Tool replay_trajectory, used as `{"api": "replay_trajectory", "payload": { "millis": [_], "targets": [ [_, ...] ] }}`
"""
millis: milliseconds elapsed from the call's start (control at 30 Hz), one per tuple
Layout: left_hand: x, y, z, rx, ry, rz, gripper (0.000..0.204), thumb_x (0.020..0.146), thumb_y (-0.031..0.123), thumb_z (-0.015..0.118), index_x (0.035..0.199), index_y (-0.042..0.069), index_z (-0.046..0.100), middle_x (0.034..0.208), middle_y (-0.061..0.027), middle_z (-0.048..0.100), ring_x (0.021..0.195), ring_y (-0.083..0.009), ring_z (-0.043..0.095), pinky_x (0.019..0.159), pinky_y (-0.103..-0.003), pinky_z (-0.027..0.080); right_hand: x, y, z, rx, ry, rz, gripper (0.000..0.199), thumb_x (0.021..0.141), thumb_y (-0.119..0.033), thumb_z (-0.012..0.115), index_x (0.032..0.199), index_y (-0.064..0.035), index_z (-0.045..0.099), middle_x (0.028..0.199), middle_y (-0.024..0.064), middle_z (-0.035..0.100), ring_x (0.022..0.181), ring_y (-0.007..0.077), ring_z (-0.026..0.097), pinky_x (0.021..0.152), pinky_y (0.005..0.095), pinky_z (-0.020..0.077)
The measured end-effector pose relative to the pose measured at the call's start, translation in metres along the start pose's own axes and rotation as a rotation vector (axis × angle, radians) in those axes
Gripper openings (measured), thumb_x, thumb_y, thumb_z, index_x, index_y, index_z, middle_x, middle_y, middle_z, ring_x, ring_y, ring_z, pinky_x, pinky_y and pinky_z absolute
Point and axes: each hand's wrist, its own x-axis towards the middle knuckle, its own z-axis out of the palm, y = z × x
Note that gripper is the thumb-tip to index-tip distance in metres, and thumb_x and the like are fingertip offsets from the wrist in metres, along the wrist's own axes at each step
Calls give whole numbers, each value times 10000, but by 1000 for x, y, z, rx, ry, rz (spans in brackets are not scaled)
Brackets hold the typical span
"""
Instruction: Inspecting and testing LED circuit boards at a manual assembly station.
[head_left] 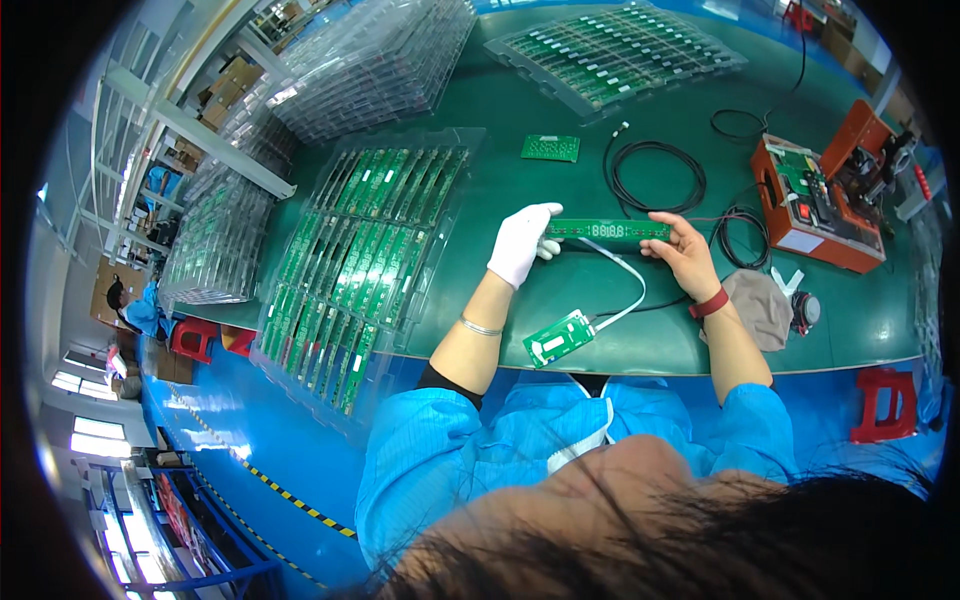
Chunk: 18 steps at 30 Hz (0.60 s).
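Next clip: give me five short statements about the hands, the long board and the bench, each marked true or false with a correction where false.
1. The left hand wears a white glove. True.
2. Both hands hold the long green display board, the bare right hand at its other end. True.
3. The white ribbon cable runs from the long board to the orange test fixture. False: it leads to a small green circuit board near the bench edge.
4. The clear tray of green boards lies to the person's right. False: it lies to the left.
5. A black coiled cable lies behind the long board. True.
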Motion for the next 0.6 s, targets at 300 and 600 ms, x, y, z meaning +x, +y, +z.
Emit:
{"api": "replay_trajectory", "payload": {
  "millis": [300, 600],
  "targets": [
    [-7, 11, 11, 88, -61, 45, 417, 919, 141, 584, 1310, 13, 519, 866, -125, 614, 624, -117, 557, 545, -202, 453, 5, 4, -1, -45, 46, 5, 400, 898, 35, 564, 1288, -39, 513, 975, 126, 681, 818, 142, 654, 761, 211, 524],
    [-7, 6, 12, 281, -72, 103, 431, 846, 82, 655, 1255, 14, 538, 829, -86, 605, 614, -110, 531, 558, -213, 443, 2, 2, 2, -49, 45, -19, 386, 898, 32, 566, 1275, -37, 523, 968, 124, 682, 832, 144, 658, 765, 213, 525]
  ]
}}
